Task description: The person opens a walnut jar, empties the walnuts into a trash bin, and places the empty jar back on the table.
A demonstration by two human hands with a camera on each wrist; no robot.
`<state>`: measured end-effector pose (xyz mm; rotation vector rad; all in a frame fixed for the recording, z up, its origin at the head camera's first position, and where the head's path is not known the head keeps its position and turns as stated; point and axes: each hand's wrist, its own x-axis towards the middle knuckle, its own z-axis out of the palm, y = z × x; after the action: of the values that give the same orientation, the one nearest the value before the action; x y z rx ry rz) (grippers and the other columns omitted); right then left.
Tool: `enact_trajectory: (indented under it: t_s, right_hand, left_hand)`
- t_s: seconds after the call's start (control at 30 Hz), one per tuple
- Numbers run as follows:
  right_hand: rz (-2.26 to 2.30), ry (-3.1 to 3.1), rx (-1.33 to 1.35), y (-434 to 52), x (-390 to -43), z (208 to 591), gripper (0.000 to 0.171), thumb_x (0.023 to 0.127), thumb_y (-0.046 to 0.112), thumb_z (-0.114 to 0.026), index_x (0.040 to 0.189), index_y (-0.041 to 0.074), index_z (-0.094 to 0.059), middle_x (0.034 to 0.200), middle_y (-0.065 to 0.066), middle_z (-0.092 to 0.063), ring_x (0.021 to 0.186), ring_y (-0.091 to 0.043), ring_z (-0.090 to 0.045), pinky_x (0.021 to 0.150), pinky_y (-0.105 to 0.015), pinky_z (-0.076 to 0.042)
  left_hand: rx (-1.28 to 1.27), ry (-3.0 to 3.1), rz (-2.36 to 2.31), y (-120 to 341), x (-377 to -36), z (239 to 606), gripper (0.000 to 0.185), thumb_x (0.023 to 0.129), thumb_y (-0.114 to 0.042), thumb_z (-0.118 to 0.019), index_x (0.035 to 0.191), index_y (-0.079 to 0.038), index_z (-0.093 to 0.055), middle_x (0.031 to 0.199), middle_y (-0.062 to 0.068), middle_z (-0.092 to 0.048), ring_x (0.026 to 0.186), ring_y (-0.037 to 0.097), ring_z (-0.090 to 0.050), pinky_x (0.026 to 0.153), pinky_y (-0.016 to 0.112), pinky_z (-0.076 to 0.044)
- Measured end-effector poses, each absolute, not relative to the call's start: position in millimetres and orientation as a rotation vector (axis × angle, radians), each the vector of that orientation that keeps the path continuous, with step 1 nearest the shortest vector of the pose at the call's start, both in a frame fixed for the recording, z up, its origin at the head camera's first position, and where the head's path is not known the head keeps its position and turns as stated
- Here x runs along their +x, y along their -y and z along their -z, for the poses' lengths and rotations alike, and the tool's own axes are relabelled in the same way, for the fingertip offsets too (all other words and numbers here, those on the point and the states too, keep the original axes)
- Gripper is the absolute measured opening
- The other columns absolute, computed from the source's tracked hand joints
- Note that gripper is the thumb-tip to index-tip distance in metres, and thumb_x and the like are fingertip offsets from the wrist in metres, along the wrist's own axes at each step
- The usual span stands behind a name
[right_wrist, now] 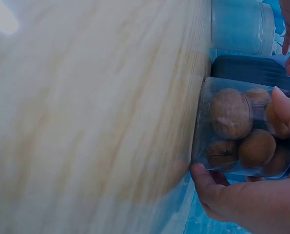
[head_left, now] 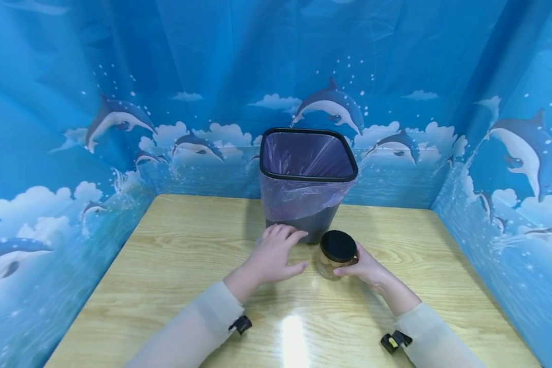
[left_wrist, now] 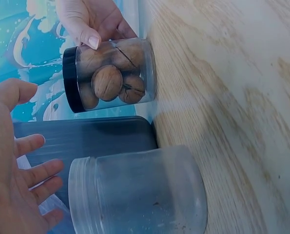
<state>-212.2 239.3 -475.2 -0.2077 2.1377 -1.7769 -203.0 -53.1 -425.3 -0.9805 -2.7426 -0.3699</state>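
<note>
The left hand [head_left: 276,255] is loose, fingers spread and free, just beside a clear lidless jar [left_wrist: 140,192] on the wooden table [head_left: 188,255] — behind and to the right stands the lined bin [head_left: 319,220], then the black-lidded jar [head_left: 338,248] of walnuts [left_wrist: 108,83], upright near the bin's front — the right hand [head_left: 368,267], apart from the left, grips its side

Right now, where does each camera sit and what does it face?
Head: worn on the head, facing forward and down to the bin and walnut jar; sleeves, left hand and right hand show.
Left wrist: worn there, facing the second jar and walnut jar; both hands show.
Right wrist: worn there, facing the right hand gripping the walnut jar; part of the left hand shows.
Shared: both wrist views show both jars, the tabletop and both hands.
</note>
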Motion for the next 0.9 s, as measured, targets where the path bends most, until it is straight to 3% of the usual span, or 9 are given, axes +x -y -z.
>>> enact_trajectory:
  t_s: [0.4, 0.6, 0.9]
  right_hand:
    - [1.770, -2.160, -0.225, -239.4, -212.7, 474.3, 0.096, 0.079, 0.002, -0.083, 0.155, 0.005, -0.024, 0.146, -0.022, -0.038, 0.120, -0.029, -0.047, 0.097, -0.039, -0.040]
    - [1.750, -2.184, -0.227, -239.6, -213.5, 475.7, 0.098, 0.079, 0.003, -0.083, 0.155, 0.005, -0.022, 0.149, -0.022, -0.035, 0.129, -0.036, -0.040, 0.104, -0.047, -0.034]
    - [1.769, -2.174, -0.266, -240.1, -213.5, 478.4, 0.101, 0.076, 0.002, -0.085, 0.155, 0.005, -0.022, 0.153, -0.020, -0.032, 0.131, -0.033, -0.039, 0.109, -0.048, -0.030]
  left_hand:
    - [-0.980, 2.756, 0.383, 46.0, -201.5, 428.2, 0.074, 0.092, -0.060, -0.057, 0.153, -0.022, -0.040, 0.140, 0.004, -0.051, 0.132, 0.025, -0.044, 0.114, 0.051, -0.029]
    - [-0.990, 2.738, 0.412, 43.1, -201.6, 432.4, 0.074, 0.092, -0.058, -0.058, 0.153, -0.021, -0.039, 0.138, 0.004, -0.052, 0.131, 0.025, -0.044, 0.114, 0.051, -0.029]
    - [-1.004, 2.734, 0.444, 39.9, -202.5, 433.9, 0.075, 0.092, -0.059, -0.057, 0.153, -0.018, -0.040, 0.138, 0.006, -0.051, 0.131, 0.026, -0.043, 0.114, 0.051, -0.029]
